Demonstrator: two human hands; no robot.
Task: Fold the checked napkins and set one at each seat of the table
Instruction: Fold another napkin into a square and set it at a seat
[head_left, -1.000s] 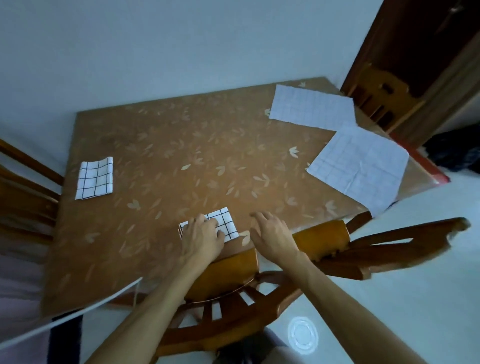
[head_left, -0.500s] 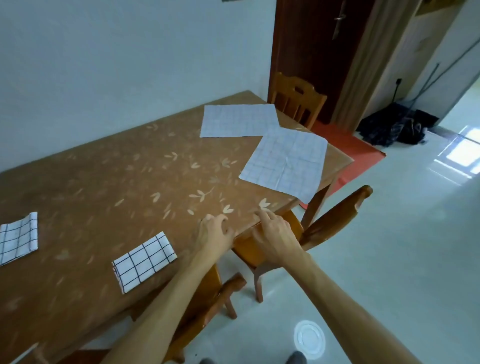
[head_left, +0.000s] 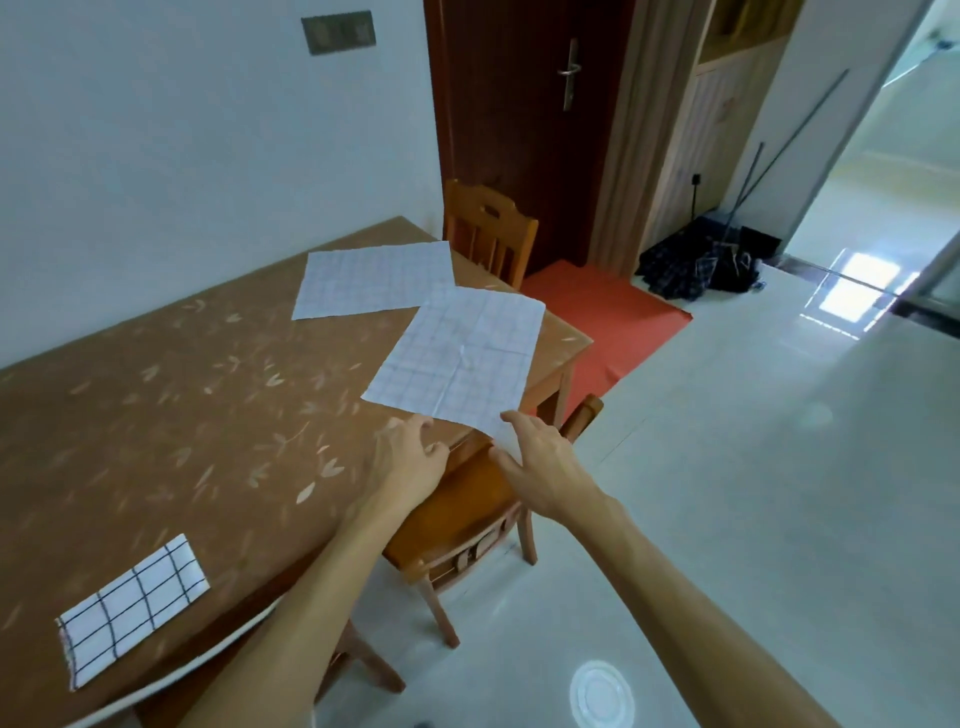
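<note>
A folded checked napkin (head_left: 132, 605) lies on the brown table (head_left: 156, 415) near its front edge, at the lower left. Two unfolded napkins lie flat at the table's far right end: the nearer napkin (head_left: 457, 358) hangs slightly over the front edge, the farther napkin (head_left: 374, 278) sits behind it. My left hand (head_left: 410, 460) hovers over the table edge just below the nearer napkin's left corner, fingers loosely curled, holding nothing. My right hand (head_left: 540, 462) reaches with spread fingers at that napkin's overhanging front corner.
A wooden chair (head_left: 457, 525) is tucked under the table below my hands. Another chair (head_left: 491, 228) stands at the table's far end before a dark door (head_left: 519, 119). A red mat (head_left: 608, 317) and a dark umbrella (head_left: 701, 265) lie on the pale tiled floor.
Both hands left the folded napkin at the front seat and moved right along the table edge to the nearer unfolded napkin. The view swung right with them.
</note>
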